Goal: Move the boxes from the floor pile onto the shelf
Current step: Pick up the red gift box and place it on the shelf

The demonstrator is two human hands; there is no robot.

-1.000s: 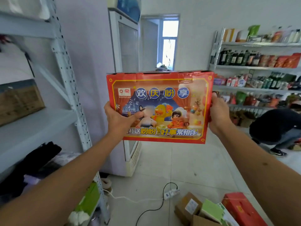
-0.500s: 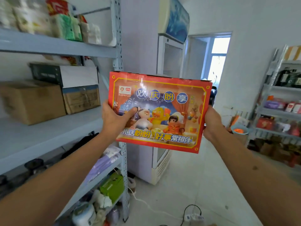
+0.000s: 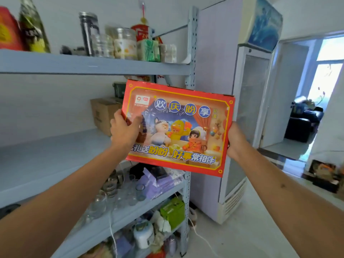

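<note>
Box (image 3: 178, 127) held upright between both outstretched arms: left hand (image 3: 123, 132) grips its left edge, right hand (image 3: 235, 140) its right; now nearer the shelf (image 3: 55, 157).

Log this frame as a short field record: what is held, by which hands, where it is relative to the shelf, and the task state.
held item: red box, tilted, printed face toward camera
left hand: grips its left edge
right hand: holds its right edge
position: in the air before the shelf
shelf contents: brown carton at the back
task state: box not yet placed
</note>
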